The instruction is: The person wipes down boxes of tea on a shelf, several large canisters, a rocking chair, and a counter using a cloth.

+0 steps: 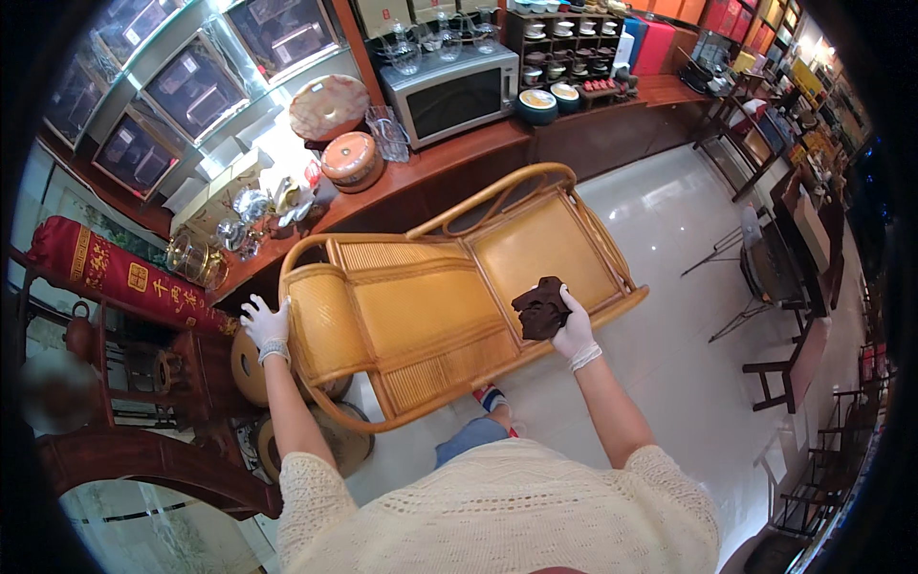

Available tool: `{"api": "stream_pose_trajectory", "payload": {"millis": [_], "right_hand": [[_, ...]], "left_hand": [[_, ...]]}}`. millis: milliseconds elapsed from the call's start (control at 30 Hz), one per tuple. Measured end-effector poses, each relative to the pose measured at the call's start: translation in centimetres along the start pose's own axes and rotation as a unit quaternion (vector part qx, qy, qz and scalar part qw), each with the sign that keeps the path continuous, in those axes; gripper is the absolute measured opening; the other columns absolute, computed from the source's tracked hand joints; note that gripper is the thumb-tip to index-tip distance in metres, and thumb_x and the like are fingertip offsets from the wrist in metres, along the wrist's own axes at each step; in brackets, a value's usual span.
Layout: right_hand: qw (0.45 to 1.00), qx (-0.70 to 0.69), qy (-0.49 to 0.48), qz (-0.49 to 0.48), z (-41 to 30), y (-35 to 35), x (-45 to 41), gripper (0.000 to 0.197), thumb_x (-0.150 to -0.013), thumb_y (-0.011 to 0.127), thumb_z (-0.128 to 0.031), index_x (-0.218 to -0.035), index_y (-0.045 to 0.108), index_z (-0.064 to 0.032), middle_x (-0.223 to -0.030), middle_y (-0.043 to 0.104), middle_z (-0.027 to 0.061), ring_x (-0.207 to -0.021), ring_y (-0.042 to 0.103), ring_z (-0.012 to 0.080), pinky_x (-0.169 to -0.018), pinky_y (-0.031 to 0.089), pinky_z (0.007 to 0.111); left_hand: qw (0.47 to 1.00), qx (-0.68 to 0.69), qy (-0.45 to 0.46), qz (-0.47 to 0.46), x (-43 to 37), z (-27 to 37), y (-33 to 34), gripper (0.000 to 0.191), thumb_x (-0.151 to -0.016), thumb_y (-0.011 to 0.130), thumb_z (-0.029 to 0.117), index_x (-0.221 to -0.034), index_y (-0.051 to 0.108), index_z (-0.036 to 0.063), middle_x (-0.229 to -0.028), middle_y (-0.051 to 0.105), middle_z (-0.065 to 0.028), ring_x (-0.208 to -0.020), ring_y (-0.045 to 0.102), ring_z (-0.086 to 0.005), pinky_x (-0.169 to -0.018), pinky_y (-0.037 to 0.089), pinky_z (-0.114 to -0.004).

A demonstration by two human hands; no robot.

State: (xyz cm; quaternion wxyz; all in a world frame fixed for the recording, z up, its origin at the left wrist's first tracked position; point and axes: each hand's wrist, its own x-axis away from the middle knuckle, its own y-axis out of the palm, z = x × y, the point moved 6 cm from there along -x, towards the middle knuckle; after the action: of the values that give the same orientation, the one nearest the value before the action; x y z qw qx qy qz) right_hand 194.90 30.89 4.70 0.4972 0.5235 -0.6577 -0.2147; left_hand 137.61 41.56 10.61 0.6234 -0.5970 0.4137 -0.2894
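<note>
My right hand (576, 331), in a white glove, grips a crumpled dark brown cloth (543, 308) above the seat of a rattan lounge chair (412, 308). My left hand (267, 321), gloved as well, is just left of the chair's padded woven headrest (313, 321), its fingers apart and nothing in them. Whether its thumb touches the curved rattan frame I cannot tell. The lounge chair stretches across in front of me, with its flat yellow seat panel (541, 247) at the right end.
Behind the chair runs a wooden counter (459, 154) with a microwave oven (459, 100), a round lidded box (351, 159) and glass teaware (247, 204). A red wrapped roll (129, 269) leans at left. Round tan discs (247, 366) stand under my left arm; a low bench (803, 359) is at right.
</note>
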Motion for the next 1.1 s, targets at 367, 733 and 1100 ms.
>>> {"api": "stream_pose_trajectory", "payload": {"millis": [367, 733, 1100], "right_hand": [[0.972, 0.205, 0.093, -0.074, 4.5, 11.0, -20.3, 0.017, -0.092, 0.058, -0.020, -0.102, 0.056, -0.0059, -0.087, 0.061, 0.0060, -0.078, 0.060, 0.0176, -0.068, 0.050, 0.031], [0.367, 0.688, -0.482, -0.400, 26.3, 27.5, -48.0, 0.023, -0.083, 0.057, -0.010, -0.105, 0.064, -0.0065, -0.125, 0.055, 0.0138, -0.118, 0.049, 0.0315, -0.101, 0.039, 0.042], [0.258, 0.755, -0.394, -0.456, 30.8, 20.3, -58.5, 0.052, -0.086, 0.060, -0.034, -0.131, 0.047, -0.0125, -0.135, 0.047, 0.0112, -0.127, 0.042, 0.0293, -0.106, 0.033, 0.043]], "left_hand": [[0.943, 0.259, -0.166, -0.126, -1.1, -0.1, 1.3, 0.078, -0.063, 0.071, 0.065, -0.108, 0.059, 0.0018, -0.102, 0.066, -0.0210, -0.095, 0.063, -0.0354, -0.083, 0.048, -0.042], [0.952, 0.185, -0.225, -0.089, -1.1, 0.2, 1.6, 0.066, -0.067, 0.075, 0.053, -0.110, 0.060, 0.0059, -0.095, 0.068, -0.0173, -0.090, 0.065, -0.0339, -0.079, 0.049, -0.042], [0.895, 0.388, -0.212, -0.061, -0.3, -4.0, 7.0, 0.039, -0.082, 0.064, 0.007, -0.117, 0.053, -0.0046, -0.107, 0.061, -0.0085, -0.095, 0.057, -0.0157, -0.087, 0.046, -0.029]]}}
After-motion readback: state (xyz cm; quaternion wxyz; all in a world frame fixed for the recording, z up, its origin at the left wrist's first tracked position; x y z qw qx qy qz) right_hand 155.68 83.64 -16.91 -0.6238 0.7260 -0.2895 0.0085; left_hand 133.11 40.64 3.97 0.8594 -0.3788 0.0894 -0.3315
